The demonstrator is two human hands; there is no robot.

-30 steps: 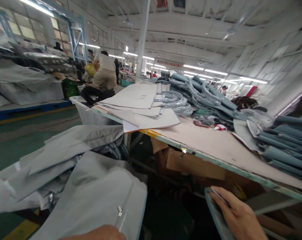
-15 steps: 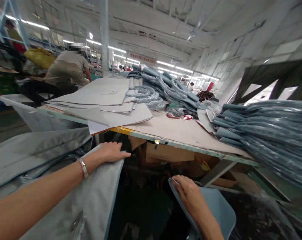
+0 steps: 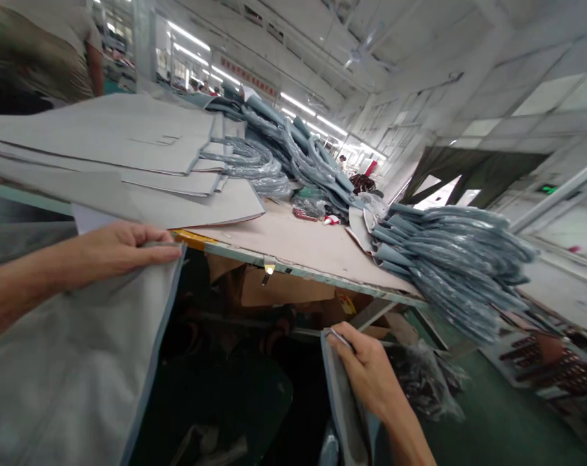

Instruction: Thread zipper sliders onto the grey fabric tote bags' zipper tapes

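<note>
A large grey panel with blue edging (image 3: 113, 336) hangs at the lower left. Its top edge is pinched between the thumb and fingers of my left hand (image 3: 123, 249), just in front of the table edge. Lower and to the right, my right hand (image 3: 364, 366) grips the upper corner of another grey piece with blue edging (image 3: 344, 401), which hangs down below the hand. The two pieces are apart, with a dark gap between them.
The table (image 3: 312, 249) bears flat grey panels (image 3: 147, 142), a heap of blue pieces with clear tubing (image 3: 298, 149) and another bundle (image 3: 448, 252) at its right end. Cardboard (image 3: 283, 288) lies beneath. A person (image 3: 41, 52) is at the upper left.
The view has swung right and closer to the table. My left hand, flat on the grey panel before, has now closed on its top edge and raised it. My right hand keeps its grip.
</note>
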